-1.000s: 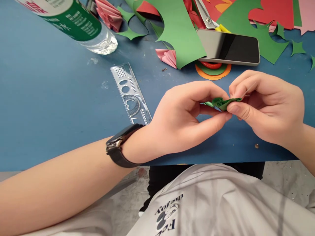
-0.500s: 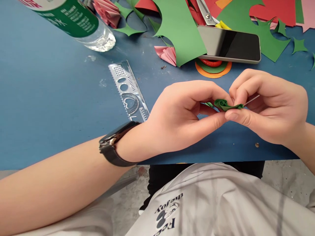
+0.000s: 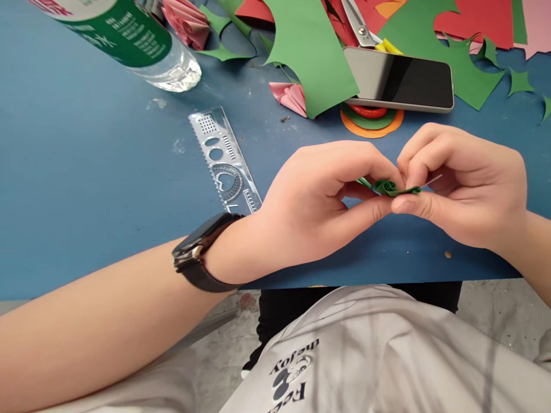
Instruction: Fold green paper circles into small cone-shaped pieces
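A small piece of curled green paper [image 3: 387, 188] is pinched between both hands above the table's front edge. My left hand [image 3: 327, 201], with a black watch on its wrist, grips the paper's left part between thumb and fingers. At the right end, my right hand [image 3: 460, 183] pinches the paper with thumb and fingertips. A thin pale stick [image 3: 433, 180] sticks out to the right, beneath the curled fingers of my right hand. The fingertips of the two hands nearly touch.
A clear ruler [image 3: 226, 163] lies left of the hands. Behind stand a phone [image 3: 400, 80], scissors [image 3: 360, 26], cut green paper [image 3: 307, 57], red paper [image 3: 477, 20], a pink folded piece [image 3: 289, 97] and orange and green discs [image 3: 372, 129]. A water bottle [image 3: 133, 40] lies at the upper left.
My right hand has shifted slightly left, and the green paper has tilted and moved a little left and down. Both hands keep their hold.
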A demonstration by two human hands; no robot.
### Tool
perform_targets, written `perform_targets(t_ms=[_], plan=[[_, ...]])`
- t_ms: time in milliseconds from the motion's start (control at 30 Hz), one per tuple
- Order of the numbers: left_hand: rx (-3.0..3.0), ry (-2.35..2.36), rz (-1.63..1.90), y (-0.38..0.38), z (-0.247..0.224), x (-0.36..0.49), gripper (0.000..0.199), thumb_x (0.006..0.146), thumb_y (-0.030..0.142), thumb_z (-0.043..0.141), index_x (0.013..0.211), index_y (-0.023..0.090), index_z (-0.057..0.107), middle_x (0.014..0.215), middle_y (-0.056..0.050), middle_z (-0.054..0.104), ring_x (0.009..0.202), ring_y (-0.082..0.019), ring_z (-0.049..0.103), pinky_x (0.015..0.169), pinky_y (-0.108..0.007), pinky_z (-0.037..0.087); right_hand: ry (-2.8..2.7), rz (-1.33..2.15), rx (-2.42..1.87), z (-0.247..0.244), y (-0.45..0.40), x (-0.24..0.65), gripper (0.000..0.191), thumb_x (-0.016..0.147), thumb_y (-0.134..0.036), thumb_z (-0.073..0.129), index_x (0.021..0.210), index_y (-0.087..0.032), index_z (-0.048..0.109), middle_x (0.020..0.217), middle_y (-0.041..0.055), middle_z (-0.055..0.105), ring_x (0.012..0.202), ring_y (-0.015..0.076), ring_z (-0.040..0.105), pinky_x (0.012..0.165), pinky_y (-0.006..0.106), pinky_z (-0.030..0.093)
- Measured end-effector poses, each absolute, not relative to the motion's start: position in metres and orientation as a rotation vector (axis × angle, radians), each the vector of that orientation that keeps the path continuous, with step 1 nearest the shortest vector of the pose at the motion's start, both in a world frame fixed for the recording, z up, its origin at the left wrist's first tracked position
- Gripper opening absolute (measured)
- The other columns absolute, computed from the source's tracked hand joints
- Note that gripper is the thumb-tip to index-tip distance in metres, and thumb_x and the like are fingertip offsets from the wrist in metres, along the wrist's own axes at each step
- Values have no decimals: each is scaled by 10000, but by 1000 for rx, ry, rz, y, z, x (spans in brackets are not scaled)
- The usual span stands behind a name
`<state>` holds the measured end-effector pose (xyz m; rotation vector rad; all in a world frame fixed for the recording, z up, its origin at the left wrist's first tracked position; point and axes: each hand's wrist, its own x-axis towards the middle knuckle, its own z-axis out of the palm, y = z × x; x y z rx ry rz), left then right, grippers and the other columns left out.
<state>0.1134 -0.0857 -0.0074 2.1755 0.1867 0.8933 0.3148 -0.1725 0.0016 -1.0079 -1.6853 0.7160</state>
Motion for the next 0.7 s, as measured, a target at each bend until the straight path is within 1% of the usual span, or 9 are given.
perform_targets(t_ms=[100,167,200,300,367,433,567,633,700], plan=[[2065,314,885,-90,-10,114,175,922,106,791,988,234,691,935,-22,761,789,-155,733,657,-270,655,-1608,723,-1050,-1,-173,317,246,814,-129,905,870,-232,689,853,-12,691,788,128,633,629,274,561],[1930,366,950,-92,-12,114,209,909,124,830,1022,225,685,993,-23,746,846,-150,752,737,-274,696,-1573,722,-1081,-2,-174,318,241,807,-127,909,876,-245,710,852,-19,701,785,130,645,627,271,574],[1874,365,993,-93,-13,115,235,889,150,865,1024,219,686,990,-21,732,850,-149,751,754,-281,706,-1567,721,-1091,-3,-174,319,245,798,-132,918,862,-249,712,848,-24,703,782,129,646,622,271,573],[1859,340,1061,-92,-14,115,235,864,184,900,984,223,702,928,-10,723,813,-146,734,738,-287,712,-1573,711,-1079,-2,-173,319,274,768,-122,934,826,-248,697,829,-33,697,785,136,647,626,291,564],[1920,327,1034,-91,-13,114,183,901,144,848,980,245,718,930,-16,747,816,-154,735,735,-295,709,-1601,687,-1045,-2,-172,319,271,770,-109,924,818,-246,695,829,-28,695,782,139,646,616,302,551],[1949,297,986,-90,-12,113,187,924,112,801,1003,262,725,973,-31,765,860,-170,744,755,-311,703,-1615,647,-1045,-2,-172,318,245,787,-143,920,814,-262,707,851,-22,692,779,145,643,600,308,551],[1971,238,937,-88,-12,114,182,926,135,802,1006,270,712,978,-40,762,871,-191,725,756,-347,676,-1597,620,-1072,-4,-173,318,209,781,-270,951,805,-305,746,919,-14,708,799,168,670,611,331,594],[1985,209,935,-87,-13,114,189,919,133,802,997,271,700,968,-35,755,870,-194,721,756,-351,666,-1599,640,-1063,-4,-174,318,216,765,-265,963,804,-303,754,936,-14,729,814,173,691,642,338,617],[1988,191,942,-85,-14,115,212,903,94,786,985,262,686,957,-31,742,862,-185,713,759,-344,660,-1600,662,-1057,-4,-174,319,216,760,-252,966,825,-309,768,953,-17,755,824,174,710,658,336,630]])
